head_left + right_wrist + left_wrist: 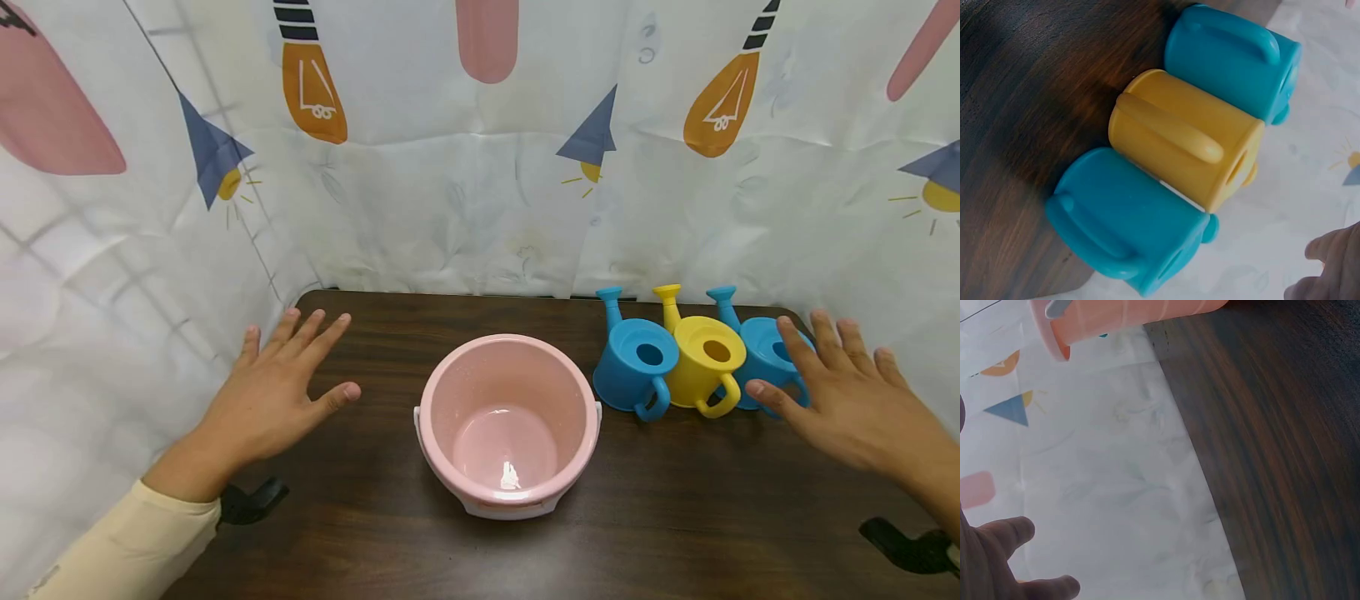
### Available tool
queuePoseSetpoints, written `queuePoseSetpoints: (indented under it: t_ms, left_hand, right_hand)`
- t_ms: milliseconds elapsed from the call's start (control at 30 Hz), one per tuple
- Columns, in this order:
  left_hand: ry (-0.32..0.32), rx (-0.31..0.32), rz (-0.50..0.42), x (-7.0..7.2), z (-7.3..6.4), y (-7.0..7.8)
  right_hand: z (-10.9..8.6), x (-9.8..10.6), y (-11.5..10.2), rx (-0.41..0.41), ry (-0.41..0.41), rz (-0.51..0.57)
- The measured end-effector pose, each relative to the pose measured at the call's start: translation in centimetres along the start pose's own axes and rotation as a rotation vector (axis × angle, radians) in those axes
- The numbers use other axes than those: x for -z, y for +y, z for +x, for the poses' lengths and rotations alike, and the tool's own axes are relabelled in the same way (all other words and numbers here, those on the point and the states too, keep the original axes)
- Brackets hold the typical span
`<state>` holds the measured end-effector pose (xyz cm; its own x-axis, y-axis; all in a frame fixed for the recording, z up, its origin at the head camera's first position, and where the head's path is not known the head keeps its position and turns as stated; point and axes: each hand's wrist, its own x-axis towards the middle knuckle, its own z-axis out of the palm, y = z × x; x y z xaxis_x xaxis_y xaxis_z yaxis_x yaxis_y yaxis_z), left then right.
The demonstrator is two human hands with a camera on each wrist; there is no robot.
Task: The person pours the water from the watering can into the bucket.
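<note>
Round glossy pink plastic bucket (506, 492): upright near the middle of the dark brown wood-grain tabletop (352, 508).
Row to its right: blue plastic watering can (624, 367), yellow plastic watering can (692, 371) and second blue watering can (759, 362), upright, close together, spouts toward the back.
Left grip (281, 396): bare hand, fingers spread apart, raised left of the bucket, away from it.
Right grip (855, 404): bare hand, fingers apart, near the cans; the right wrist view shows a gap.
Tabletop finish: soft sheen in front, rounded far corners.
Surround: creased white printed sheet (450, 208) behind and at the sides, with orange bulbs and blue lamps.
Hidden: part of the second blue watering can, behind the right grip.
Cut off: the tabletop's near edge; the bucket in the left wrist view; both grips in the wrist views.
Hard to make out: the sheet's blurred left side.
</note>
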<state>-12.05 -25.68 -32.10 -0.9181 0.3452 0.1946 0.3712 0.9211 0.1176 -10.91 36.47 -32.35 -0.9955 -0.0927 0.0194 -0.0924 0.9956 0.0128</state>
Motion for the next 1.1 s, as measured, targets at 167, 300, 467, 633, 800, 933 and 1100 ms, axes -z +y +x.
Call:
queuePoseSetpoints:
  t_ms: [167,300,467,633,800,933,1100]
  left_hand:
    - [0.016,-0.008,-0.011,-0.3,0.1,0.1]
    - [0.037,-0.015,-0.039,-0.6,0.1,0.6]
    - [0.052,-0.021,-0.074,-1.2,0.0,1.1]
    - [0.068,-0.049,-0.115,-1.9,-0.1,1.7]
    - [0.086,-0.078,-0.168,-2.7,-0.2,2.1]
    - [0.097,-0.103,-0.222,-3.2,-0.1,2.4]
    - [0.099,-0.135,-0.269,-3.9,0.3,3.0]
  right_hand:
    - [0.1,0.1,-0.1,0.008,-0.009,0.003]
    - [0.1,0.1,-0.3,0.032,-0.008,0.018]
    - [0.1,-0.3,-0.7,0.063,0.002,0.054]
    - [0.0,-0.8,-1.2,0.079,0.012,0.070]
    - [-0.2,-1.2,-1.3,0.095,0.037,0.067]
    - [-0.1,-1.6,-1.4,0.099,0.041,0.062]
    - [-0.2,-2.2,-1.8,0.103,0.041,0.086]
